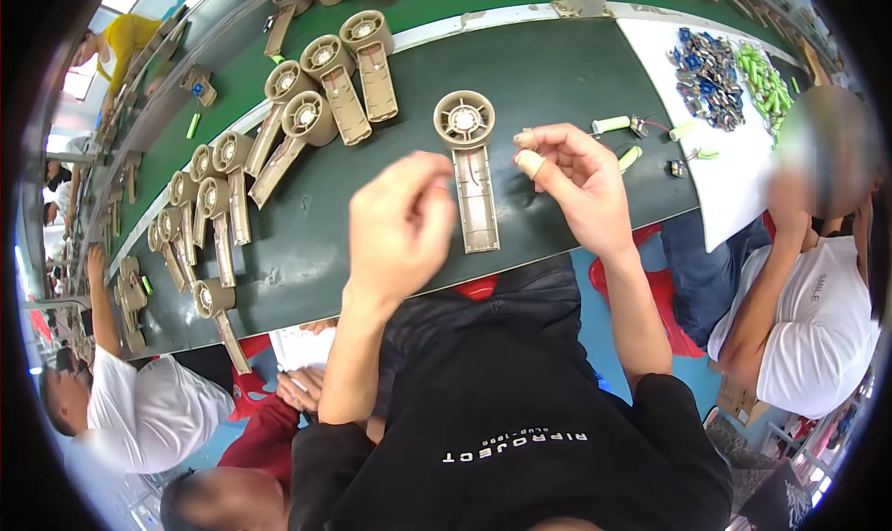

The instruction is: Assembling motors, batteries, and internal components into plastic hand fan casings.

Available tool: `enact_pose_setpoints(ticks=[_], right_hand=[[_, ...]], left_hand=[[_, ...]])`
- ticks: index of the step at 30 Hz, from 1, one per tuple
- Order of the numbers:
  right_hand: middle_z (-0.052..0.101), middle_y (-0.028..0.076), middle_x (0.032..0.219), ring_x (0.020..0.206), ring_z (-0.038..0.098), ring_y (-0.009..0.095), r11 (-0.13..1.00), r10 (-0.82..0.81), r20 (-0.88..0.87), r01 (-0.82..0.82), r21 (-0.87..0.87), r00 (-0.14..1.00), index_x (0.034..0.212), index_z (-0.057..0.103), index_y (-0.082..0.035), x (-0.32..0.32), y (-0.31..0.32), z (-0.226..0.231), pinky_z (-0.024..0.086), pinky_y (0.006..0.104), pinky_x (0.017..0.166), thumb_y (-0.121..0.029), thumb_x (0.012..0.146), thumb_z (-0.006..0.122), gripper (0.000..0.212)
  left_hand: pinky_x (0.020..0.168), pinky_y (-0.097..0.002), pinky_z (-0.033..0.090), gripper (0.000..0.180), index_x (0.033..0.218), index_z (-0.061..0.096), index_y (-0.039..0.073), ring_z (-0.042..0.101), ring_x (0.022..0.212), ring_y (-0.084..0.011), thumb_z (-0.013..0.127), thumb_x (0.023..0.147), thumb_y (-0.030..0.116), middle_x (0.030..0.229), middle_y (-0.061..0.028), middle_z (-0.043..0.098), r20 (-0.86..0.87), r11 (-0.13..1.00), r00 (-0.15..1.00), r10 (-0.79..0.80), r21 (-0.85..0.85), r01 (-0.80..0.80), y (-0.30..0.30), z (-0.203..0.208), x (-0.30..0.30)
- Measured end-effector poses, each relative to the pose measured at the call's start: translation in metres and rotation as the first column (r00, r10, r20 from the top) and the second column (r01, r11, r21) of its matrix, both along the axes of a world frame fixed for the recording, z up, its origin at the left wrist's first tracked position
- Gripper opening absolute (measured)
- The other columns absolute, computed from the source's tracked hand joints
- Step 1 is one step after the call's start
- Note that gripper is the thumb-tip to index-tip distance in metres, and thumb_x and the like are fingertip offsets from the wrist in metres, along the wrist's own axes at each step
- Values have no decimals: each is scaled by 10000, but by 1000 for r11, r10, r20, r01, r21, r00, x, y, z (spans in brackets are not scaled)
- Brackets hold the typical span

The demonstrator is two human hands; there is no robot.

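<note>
A beige plastic fan housing half, with a round fan opening and a long open handle, lies on the dark green bench between my hands. My left hand hovers just left of the handle, fingers curled together; I cannot see anything in it. My right hand is raised to the right of the housing, fingers loosely curled, with a bandage on one fingertip. A thin wire seems pinched between its fingers. Green cylindrical battery cells with wires lie just beyond my right hand.
Several more beige housing halves lie in rows at the left along the bench. A white sheet at the right holds piles of blue parts and green cells. Other people sit at my left and right.
</note>
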State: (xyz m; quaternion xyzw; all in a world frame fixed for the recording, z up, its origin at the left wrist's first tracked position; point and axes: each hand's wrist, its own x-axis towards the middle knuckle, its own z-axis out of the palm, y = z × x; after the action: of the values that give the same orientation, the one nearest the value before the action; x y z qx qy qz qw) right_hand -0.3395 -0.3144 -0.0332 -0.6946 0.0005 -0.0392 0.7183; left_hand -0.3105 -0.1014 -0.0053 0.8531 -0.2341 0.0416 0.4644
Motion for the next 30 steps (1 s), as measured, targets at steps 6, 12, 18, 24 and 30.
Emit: enact_pose_setpoints(ticks=[6,12,18,24,30], right_hand=[[655,-3,964,685,518,17,990,63,2,-62,-130,998,1082,673,0,5,12,-18,437,190,638,-47,908,674,180],[693,62,1080,623,510,53,875,108,261,33,-483,959,1067,687,-25,11,36,-19,421,212,561,8,793,704,276],[690,131,995,881,665,214,752,174,481,200,-629,860,1042,715,15,15,37,-28,527,298,737,54,870,666,183],[679,154,951,796,667,249,669,196,574,320,-671,795,999,715,7,19,40,-26,533,333,676,25,854,677,151],[668,91,928,659,606,125,748,138,522,256,-612,842,976,694,-1,17,51,-27,481,243,577,28,839,692,140]], left_hand=[[533,-439,495,143,955,617,72,630,621,-340,676,875,175,740,-134,585,142,945,989,-38,327,-10,-12,-18,-7],[621,-295,510,141,961,680,4,675,676,-162,623,931,129,817,-168,699,-304,970,943,133,-153,-186,-13,-28,-4],[604,-435,483,170,918,663,3,643,664,-381,608,891,162,728,-205,648,-268,913,937,225,-277,-299,-18,-33,-8],[793,-498,486,297,1232,506,-21,604,919,-484,465,961,95,948,-281,636,34,905,995,89,-421,-67,-5,-54,-14],[787,-379,524,286,1233,565,-32,681,948,-339,576,957,39,1029,-216,685,-136,927,985,108,-343,-149,5,-56,-19]])
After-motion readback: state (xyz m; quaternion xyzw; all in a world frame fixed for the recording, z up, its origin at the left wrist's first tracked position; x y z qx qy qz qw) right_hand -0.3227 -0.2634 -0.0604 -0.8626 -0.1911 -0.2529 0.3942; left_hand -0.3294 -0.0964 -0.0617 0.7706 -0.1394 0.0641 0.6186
